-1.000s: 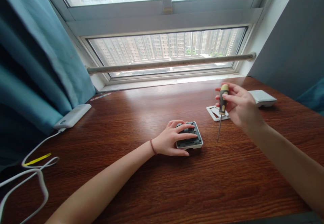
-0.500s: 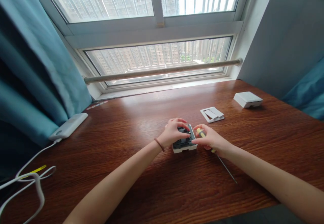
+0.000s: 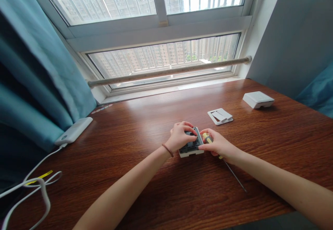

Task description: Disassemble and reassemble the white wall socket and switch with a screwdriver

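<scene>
A wall switch (image 3: 191, 150), its dark inner part set in a white box, lies on the wooden desk in front of me. My left hand (image 3: 179, 135) reaches over it from the left, fingers and thumb bent onto the dark part. What the fingertips pinch is too small to make out. At the box's right side is my right hand (image 3: 217, 143), thumb touching the near right edge. A screwdriver (image 3: 208, 138) with a yellow and grey handle is held in its palm. The shaft points back toward me, down to the right.
Beyond my right hand lies a white switch cover (image 3: 220, 116) with loose rocker plates. Farther right stands a second white switch box (image 3: 258, 100). A white power bank (image 3: 75, 131) with a white cable (image 3: 43, 192) sits left, beside the blue curtain (image 3: 52, 67). The window is behind the desk.
The view has shifted slightly. My left thumb and fingers have drawn closer together over the dark part. My right hand keeps the screwdriver beside the box, much as before.
</scene>
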Demonstrator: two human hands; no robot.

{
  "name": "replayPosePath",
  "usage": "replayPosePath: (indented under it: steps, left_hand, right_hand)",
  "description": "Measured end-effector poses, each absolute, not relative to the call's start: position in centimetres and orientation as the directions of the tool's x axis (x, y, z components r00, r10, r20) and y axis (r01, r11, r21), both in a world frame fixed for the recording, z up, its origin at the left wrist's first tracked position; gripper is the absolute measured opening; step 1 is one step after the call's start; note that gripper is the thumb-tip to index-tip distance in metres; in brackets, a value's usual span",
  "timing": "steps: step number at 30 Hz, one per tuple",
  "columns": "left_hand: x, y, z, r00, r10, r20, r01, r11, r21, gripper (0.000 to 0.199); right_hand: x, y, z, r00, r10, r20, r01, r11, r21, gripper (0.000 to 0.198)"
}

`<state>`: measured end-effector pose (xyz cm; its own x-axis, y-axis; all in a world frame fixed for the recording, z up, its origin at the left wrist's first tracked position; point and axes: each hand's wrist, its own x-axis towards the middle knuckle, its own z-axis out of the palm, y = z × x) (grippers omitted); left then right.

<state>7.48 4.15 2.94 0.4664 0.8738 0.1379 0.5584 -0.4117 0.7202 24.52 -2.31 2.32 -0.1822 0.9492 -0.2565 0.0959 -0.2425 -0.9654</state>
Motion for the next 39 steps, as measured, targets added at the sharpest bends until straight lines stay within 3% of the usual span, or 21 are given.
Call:
replayPosePath:
  steps: [10,18,25,30,32,35,39]
  left_hand:
    - [8.2,2.8,4.1,0.424,0.89,0.167,0.633,-0.423,0.648,0.004]
    - [7.9,3.0,3.8,0.457,0.871,0.178,0.574,-0.442,0.689,0.004]
    - [7.3,3.7,4.0,0.447,0.866,0.224,0.385,-0.412,0.826,0.009]
    - [6.0,4.7,5.3,0.366,0.909,0.199,0.142,-0.266,0.954,0.019]
    - [4.4,5.3,5.6,0.328,0.924,0.198,0.122,-0.249,0.961,0.02]
    - [0.4,6.4,5.2,0.272,0.944,0.186,0.241,-0.254,0.937,0.023]
    - [-5.9,7.7,3.0,0.164,0.966,0.201,0.574,-0.259,0.777,0.028]
  right_hand:
    - [24.6,-2.3,2.1,-0.179,0.953,-0.245,0.092,-0.231,-0.968,0.049]
    - [24.5,-2.4,2.2,-0.176,0.955,-0.238,0.088,-0.226,-0.97,0.052]
    - [24.6,-2.3,1.9,-0.161,0.96,-0.229,0.114,-0.213,-0.97,0.051]
    - [24.5,-2.3,1.8,-0.165,0.957,-0.237,0.118,-0.22,-0.968,0.049]
    - [24.5,-2.3,1.8,-0.169,0.955,-0.243,0.11,-0.226,-0.968,0.049]
    - [24.5,-2.3,1.8,-0.171,0.952,-0.253,0.106,-0.237,-0.966,0.048]
    - [24.5,-2.4,1.9,-0.17,0.947,-0.274,0.095,-0.261,-0.961,0.049]
